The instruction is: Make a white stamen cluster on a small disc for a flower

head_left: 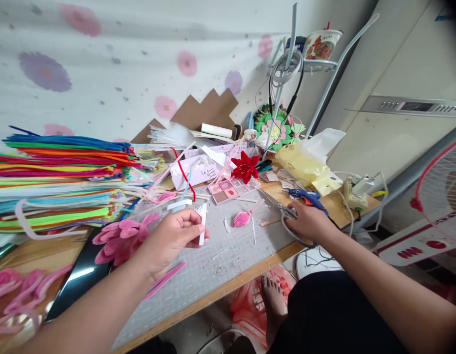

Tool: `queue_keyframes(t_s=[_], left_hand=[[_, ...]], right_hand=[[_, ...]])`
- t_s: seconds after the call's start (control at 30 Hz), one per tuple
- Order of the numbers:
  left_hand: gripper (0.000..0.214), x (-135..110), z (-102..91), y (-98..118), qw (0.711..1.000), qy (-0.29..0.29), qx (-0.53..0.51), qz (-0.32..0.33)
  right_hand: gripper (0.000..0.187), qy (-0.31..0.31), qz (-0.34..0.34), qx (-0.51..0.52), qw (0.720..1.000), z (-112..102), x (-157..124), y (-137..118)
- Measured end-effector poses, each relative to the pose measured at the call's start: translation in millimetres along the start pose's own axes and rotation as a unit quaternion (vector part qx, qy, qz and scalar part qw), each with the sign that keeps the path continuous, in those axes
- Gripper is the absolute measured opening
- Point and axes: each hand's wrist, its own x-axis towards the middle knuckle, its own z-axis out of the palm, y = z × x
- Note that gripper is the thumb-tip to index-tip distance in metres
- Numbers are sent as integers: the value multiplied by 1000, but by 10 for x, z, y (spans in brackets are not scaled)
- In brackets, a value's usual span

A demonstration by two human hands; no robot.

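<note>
Between the thumb and fingers of my left hand [182, 228] is a narrow white paper strip [203, 224], one end cut into a fine fringe. My right hand [307, 222] is at the right side of the table, closed around the handles of scissors [275, 202], whose blades point to the back left. On the grey cutting mat [220, 280] between the hands lies a pink fuzzy flower bud [242, 219] on a stem. Small white strips [254, 230] are scattered near it. Pink fuzzy petals [125, 238] lie left of my left wrist.
Bundles of colored pipe cleaners [62, 184] fill the left side. A red flower [244, 167] stands by a makeup palette [233, 191] at the back. A blue glue gun [305, 197] lies beyond my right hand. A power strip [355, 194] and a fan [441, 191] are at the right.
</note>
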Motion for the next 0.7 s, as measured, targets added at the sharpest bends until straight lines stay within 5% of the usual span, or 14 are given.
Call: queue_keyframes(t_s=[0.23, 0.47, 0.7], left_hand=[[18, 30, 58, -85, 999, -35, -15, 27], [29, 116, -16, -208, 998, -42, -34, 44], [27, 147, -23, -357, 996, -30, -81, 30]], right_hand=[[32, 6, -37, 1, 999, -113, -17, 41], [22, 84, 148, 65, 983, -208, 317, 638], [29, 85, 222, 292, 926, -152, 404, 736]])
